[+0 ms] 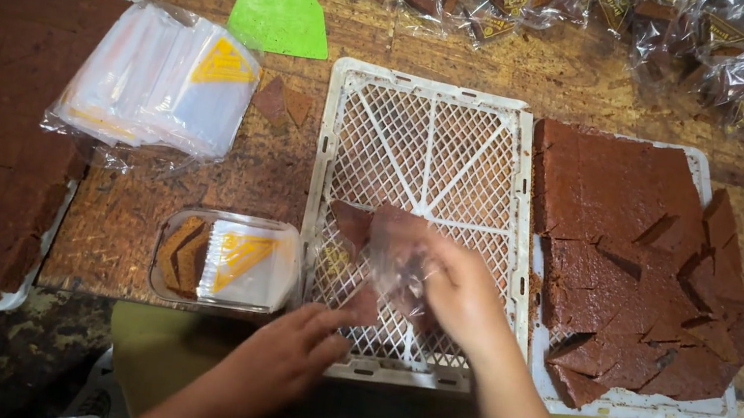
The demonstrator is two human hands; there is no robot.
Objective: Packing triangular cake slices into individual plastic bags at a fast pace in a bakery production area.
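Right grip (454,287) pinches a clear wrapper (399,258) around a triangular brown slice (357,225), tip pointing left; left hand (295,351) lies open.

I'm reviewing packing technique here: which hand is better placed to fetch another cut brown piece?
Probably the right hand, though it holds a clear bag: the tray of cut pieces lies just beside it. The left hand is farther away.

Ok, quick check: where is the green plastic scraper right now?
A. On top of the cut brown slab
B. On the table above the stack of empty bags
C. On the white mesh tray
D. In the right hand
B: the green scraper lies flat on the wooden table, just beyond the stack of empty bags, with neither hand near it.
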